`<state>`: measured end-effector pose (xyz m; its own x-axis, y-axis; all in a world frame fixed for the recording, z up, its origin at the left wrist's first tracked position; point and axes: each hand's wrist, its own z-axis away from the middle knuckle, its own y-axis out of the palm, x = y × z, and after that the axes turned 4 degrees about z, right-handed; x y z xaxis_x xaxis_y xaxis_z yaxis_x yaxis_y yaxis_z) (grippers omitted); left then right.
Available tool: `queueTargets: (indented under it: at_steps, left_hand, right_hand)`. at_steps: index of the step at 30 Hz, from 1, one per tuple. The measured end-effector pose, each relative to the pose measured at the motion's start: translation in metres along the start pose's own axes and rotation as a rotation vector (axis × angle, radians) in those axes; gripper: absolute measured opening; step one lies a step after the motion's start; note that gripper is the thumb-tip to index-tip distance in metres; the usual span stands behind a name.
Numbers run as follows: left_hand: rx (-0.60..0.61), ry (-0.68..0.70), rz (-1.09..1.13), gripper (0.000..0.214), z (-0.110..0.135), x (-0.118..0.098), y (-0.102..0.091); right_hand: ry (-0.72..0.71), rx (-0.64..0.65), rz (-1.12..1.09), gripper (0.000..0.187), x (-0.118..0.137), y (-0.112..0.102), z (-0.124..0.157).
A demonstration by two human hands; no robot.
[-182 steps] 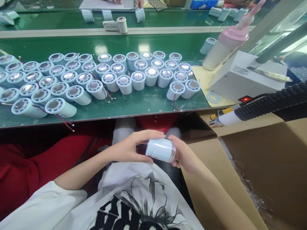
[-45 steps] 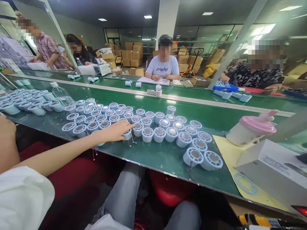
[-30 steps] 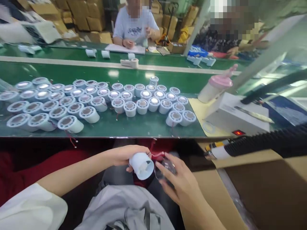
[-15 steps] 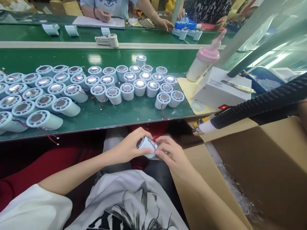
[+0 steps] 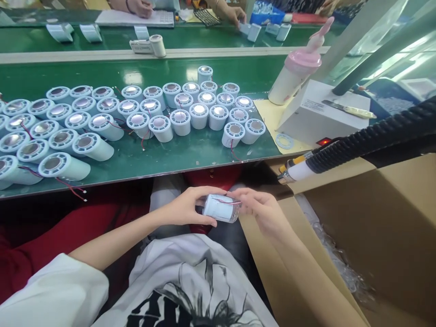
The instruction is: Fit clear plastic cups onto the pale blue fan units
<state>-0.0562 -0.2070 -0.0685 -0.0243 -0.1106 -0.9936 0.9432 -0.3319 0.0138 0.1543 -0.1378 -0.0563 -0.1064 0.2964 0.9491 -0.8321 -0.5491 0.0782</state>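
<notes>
My left hand [image 5: 184,206] is wrapped round a light blue cylinder [image 5: 218,208] above my lap, thumb below and fingers above. The cylinder lies on its side, and a clear plastic cap or sleeve [image 5: 235,214] shows at its right end. Thin red and dark wires [image 5: 227,201] run along it towards my right hand [image 5: 269,211]. The fingers of that hand are pinched at the wire ends, slightly blurred. On the green bench [image 5: 177,156] in front stand and lean many similar blue cylinders [image 5: 161,129] with round metallic centres, some trailing wires.
To the right are a white box [image 5: 304,119] with a red light, a pink-lidded bottle [image 5: 293,77] and a black corrugated hose [image 5: 368,138]. An open cardboard box [image 5: 381,218] holding clear plastic pieces [image 5: 340,263] stands beside my right arm. Across the bench, a co-worker's hand [image 5: 235,16] touches white parts.
The blue cylinder has turned sideways, showing its side and the clear plastic end. My right hand has moved right, from the cylinder's end to the wires. The co-worker's hand has shifted slightly.
</notes>
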Motion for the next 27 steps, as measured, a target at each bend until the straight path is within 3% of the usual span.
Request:
queueTargets:
  at_steps: [3, 6, 9, 15, 27]
  left_hand:
    - [-0.059, -0.079, 0.194, 0.061, 0.002, -0.001, 0.004]
    - [-0.084, -0.128, 0.315, 0.054, 0.005, -0.003, 0.007]
    - [-0.048, -0.146, 0.322, 0.059, 0.008, -0.006, 0.008]
    - [0.006, -0.03, 0.07, 0.076, 0.013, -0.012, 0.004]
    - [0.034, 0.083, -0.086, 0.073, 0.019, -0.02, 0.005]
  right_hand:
    - [-0.185, 0.11, 0.13, 0.021, -0.006, -0.002, 0.004]
    - [-0.483, 0.138, 0.51, 0.039, -0.012, -0.004, 0.01]
    - [-0.605, 0.099, 0.664, 0.039, -0.016, -0.006, 0.015]
    - [-0.449, 0.165, 0.502, 0.046, -0.01, -0.007, 0.02]
    - [-0.183, 0.229, 0.185, 0.041, 0.0, -0.002, 0.024]
